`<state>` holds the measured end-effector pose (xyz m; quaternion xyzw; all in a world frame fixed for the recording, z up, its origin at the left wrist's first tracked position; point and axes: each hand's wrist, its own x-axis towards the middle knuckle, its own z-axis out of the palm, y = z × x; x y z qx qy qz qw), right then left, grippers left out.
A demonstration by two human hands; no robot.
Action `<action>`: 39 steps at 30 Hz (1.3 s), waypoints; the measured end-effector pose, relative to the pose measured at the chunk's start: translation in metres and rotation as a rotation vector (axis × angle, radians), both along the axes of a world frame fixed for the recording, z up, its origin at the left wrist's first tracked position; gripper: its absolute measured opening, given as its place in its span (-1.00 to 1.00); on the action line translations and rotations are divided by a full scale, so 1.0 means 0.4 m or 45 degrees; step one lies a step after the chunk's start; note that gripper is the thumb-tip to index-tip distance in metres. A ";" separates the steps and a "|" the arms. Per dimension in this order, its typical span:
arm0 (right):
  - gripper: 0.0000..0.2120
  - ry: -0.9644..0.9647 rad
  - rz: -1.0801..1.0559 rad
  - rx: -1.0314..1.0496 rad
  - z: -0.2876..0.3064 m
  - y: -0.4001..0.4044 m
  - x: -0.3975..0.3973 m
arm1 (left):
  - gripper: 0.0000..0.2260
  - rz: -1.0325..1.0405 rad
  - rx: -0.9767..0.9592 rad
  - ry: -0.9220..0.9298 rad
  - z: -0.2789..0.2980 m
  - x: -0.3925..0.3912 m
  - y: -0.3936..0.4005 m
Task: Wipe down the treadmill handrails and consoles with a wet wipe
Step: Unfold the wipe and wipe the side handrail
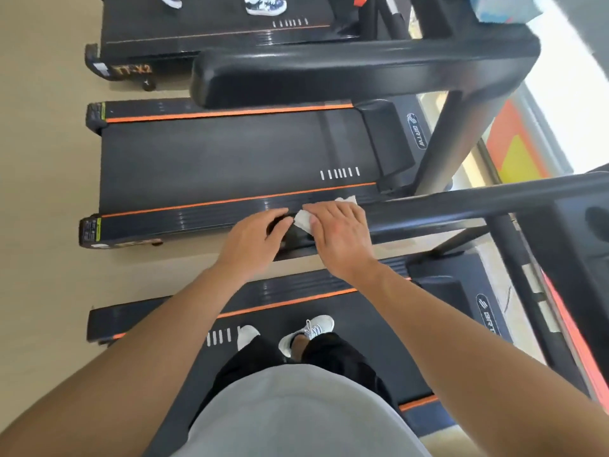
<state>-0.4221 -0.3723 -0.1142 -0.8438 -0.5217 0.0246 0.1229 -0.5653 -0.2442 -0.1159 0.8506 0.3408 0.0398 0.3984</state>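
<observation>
**Wipe pressed to the end of the handrail**

Wipe (302, 220), white and crumpled, lies on the near handrail (461, 202) close to its free end, tucked under the right hand (339, 230). One fold sticks out past the fingertips toward the left hand (255, 240), and a second bit of white shows beyond the knuckles on the far side of the rail. The right hand lies palm down over the rail with its fingers bent over the wipe, holding it against the black surface. The left hand sits just beside it at the rail's end, fingers curled round the tip of the bar, its fingertips nearly touching the loose fold of the wipe; whether they meet it cannot be told.

Seen from the head camera, the person stands on a treadmill belt (346, 328) in white shoes (308, 333), dark trousers and a grey top, both bare forearms reaching forward. The rail runs from the hands off to the right, toward the console (583, 245) at the frame's edge. Beyond it stands a second treadmill (230, 159) with orange stripes along its deck, and its own thick handrail (329, 74) crosses the upper part of the view. A third treadmill (214, 28) farther off carries another person's patterned shoes (265, 4). A pale blue packet (501, 6) rests at the top right
</observation>
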 end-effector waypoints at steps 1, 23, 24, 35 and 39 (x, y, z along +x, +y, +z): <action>-0.59 -0.007 0.055 -0.034 0.004 0.021 -0.018 | -0.61 0.098 -0.061 -0.013 -0.020 -0.037 -0.002; -0.50 -0.570 1.178 -0.184 0.007 -0.016 0.010 | -0.71 0.693 -0.220 -0.372 -0.085 -0.108 -0.149; -0.57 -0.423 1.013 0.004 0.013 -0.031 0.020 | -0.72 0.701 -0.193 -0.411 -0.074 -0.087 -0.144; -0.58 -0.121 -0.023 -0.100 0.015 -0.123 0.224 | -0.75 0.356 0.104 -0.322 0.028 0.164 -0.071; -0.61 -0.210 -0.108 -0.112 0.028 -0.113 0.239 | -0.74 0.397 0.288 -0.142 0.029 0.191 -0.078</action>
